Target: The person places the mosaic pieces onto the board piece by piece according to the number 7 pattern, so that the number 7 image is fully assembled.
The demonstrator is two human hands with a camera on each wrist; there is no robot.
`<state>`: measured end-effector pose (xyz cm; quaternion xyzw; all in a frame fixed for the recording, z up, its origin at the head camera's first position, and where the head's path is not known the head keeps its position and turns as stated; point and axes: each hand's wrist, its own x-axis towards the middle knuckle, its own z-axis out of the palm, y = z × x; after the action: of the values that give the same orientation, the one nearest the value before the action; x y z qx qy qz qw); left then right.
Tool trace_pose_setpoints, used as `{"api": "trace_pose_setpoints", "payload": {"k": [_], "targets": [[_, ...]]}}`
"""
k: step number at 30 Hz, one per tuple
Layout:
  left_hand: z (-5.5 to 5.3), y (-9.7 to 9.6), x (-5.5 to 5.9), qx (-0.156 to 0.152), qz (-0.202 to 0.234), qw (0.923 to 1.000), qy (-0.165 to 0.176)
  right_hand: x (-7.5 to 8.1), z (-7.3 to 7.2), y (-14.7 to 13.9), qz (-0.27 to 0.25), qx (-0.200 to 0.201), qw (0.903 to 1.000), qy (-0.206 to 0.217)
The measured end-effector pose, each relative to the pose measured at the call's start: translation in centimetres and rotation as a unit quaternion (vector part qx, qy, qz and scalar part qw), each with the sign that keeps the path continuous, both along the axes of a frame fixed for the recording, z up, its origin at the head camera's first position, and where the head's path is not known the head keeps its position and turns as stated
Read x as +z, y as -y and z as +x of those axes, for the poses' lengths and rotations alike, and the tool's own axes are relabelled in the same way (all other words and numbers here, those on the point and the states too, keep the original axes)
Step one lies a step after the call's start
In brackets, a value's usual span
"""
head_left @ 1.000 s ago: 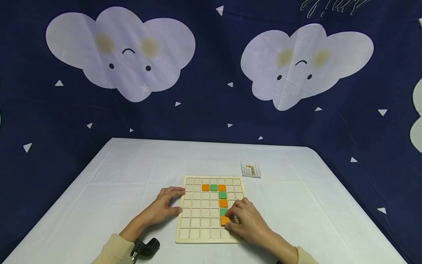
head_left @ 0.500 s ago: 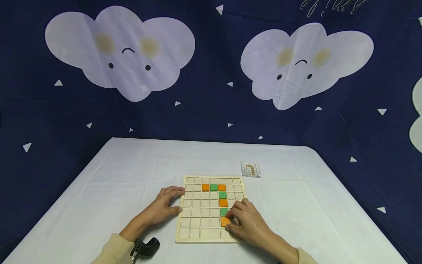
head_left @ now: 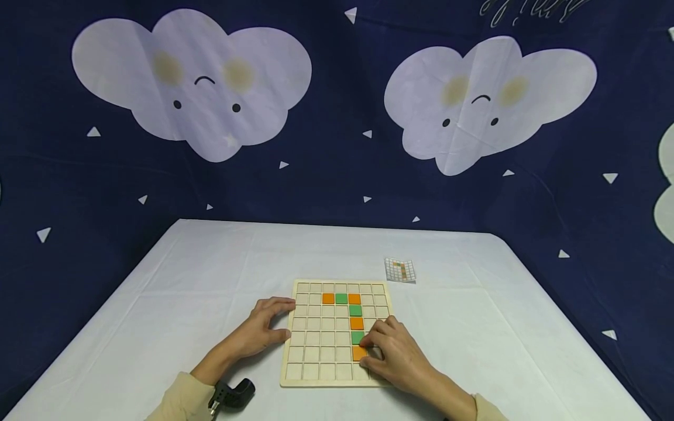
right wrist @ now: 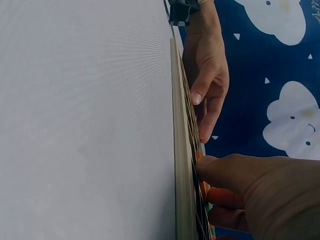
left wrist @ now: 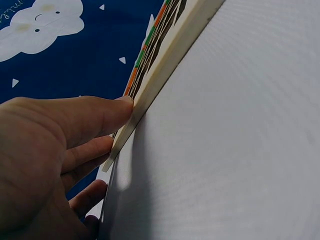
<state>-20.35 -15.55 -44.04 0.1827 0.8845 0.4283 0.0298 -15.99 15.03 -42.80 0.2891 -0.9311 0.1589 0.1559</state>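
Note:
A pale wooden grid board [head_left: 319,354] lies flat on the white table in the head view. Orange and green square tiles fill a row near its far side and a column running toward me. At the column's near end is an orange tile [head_left: 358,353], pinched between the thumb and index finger of my right hand [head_left: 394,355]. That hand covers some right-hand cells of the grid. On the other side, the thumb and fingers of my left hand [head_left: 261,328] are spread against the board's left edge. In the left wrist view the thumb [left wrist: 117,112] touches the board's rim.
A small card [head_left: 400,271] printed with a coloured grid lies past the board's far right corner. Black wrist gear [head_left: 235,394] sticks out beside the left sleeve. Behind the white table [head_left: 210,263] hangs a dark blue cloth with cloud faces.
The orange tile at the near end of the column shifts very slightly toward me, baring more of the green tile beyond it. Both hands stay almost still.

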Motion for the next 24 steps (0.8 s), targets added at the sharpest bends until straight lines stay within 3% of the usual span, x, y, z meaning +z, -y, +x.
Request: {"api": "trace_pose_setpoints", "payload": {"k": [5, 18, 24], "targets": [[0.0, 0.0, -0.1, 0.004, 0.0, 1.0, 0.007, 0.0, -0.1, 0.0, -0.006, 0.002, 1.0, -0.001], [0.1, 0.0, -0.1, 0.002, -0.001, 0.9999, 0.015, 0.6, -0.4, -0.7, -0.077, -0.019, 0.9953, 0.055], [0.2, -0.1, 0.1, 0.01, -0.003, 0.9999, 0.003, 1.3, -0.9, -1.5, -0.102, -0.06, 0.9889, 0.089]]}}
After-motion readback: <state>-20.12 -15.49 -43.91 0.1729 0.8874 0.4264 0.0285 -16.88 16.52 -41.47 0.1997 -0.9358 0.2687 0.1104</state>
